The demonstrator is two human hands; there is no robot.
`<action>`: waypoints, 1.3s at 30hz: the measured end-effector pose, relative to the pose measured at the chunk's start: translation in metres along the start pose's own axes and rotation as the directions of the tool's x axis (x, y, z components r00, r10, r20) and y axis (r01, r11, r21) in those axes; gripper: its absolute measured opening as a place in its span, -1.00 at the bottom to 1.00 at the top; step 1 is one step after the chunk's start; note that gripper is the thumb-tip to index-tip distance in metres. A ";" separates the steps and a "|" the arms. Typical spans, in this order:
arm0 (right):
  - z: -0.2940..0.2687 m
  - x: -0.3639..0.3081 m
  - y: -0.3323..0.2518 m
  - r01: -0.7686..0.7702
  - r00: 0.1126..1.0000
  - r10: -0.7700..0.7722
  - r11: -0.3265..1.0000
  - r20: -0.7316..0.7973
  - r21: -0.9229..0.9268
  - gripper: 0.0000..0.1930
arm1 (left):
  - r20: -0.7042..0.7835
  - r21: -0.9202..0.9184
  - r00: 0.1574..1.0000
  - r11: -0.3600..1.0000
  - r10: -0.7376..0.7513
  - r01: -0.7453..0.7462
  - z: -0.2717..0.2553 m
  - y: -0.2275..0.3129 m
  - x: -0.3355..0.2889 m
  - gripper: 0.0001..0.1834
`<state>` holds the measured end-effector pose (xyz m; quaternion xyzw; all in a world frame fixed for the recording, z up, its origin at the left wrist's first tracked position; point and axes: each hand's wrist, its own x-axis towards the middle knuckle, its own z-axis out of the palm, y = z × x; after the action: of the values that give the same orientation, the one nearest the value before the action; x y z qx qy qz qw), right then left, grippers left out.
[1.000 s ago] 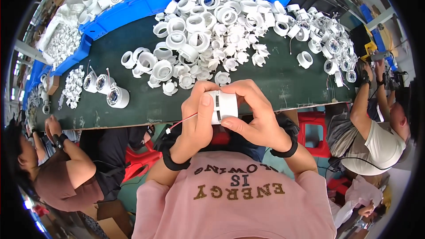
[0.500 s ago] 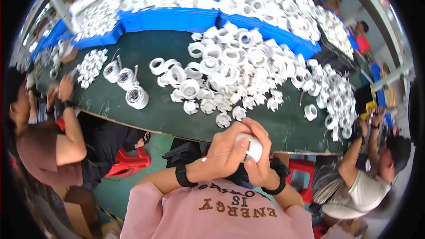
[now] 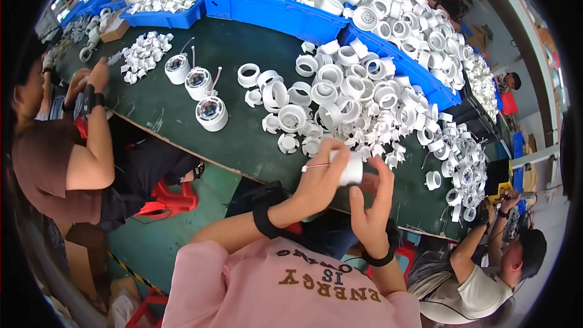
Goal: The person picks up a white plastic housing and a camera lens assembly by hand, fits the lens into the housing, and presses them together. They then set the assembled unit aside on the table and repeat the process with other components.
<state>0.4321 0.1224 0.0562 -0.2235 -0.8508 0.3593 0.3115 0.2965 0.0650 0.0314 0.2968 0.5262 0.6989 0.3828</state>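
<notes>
Over the table's near edge, my left hand (image 3: 319, 183) grips a white plastic cylinder (image 3: 352, 170) from its left side. A thin wire (image 3: 317, 166) with a small white plug lies across the back of that hand. My right hand (image 3: 375, 206) is just right of the cylinder, thumb and fingers spread apart and holding nothing. Ahead of both hands lies a heap of white rings (image 3: 331, 75) and smaller white pronged pieces (image 3: 378, 129). To the left stand several white round units (image 3: 211, 114) with circuit parts showing on top and wires sticking up.
Blue bins (image 3: 273, 13) full of white parts line the back of the green table (image 3: 243, 158). Small white pieces (image 3: 146, 54) are piled at left, clear-ended units (image 3: 464, 173) at right. One person (image 3: 67, 170) works on the left, another (image 3: 480, 267) on the right; a red stool (image 3: 167, 200) stands below.
My right hand has come off the white cylinder and opened, while my left hand keeps it and has tipped it sideways. The view has shifted, moving the table contents within the picture.
</notes>
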 end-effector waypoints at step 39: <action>-0.026 -0.044 0.017 -0.342 0.917 0.390 0.656 0.086 0.673 -0.33 | 0.322 0.607 0.915 0.794 -0.244 -0.002 -0.081 0.025 0.232 -0.22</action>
<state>0.4832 0.1190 0.0415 -0.2735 -0.5880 0.6907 0.3200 0.1010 0.2165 0.0365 0.4980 0.6514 0.3994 0.4101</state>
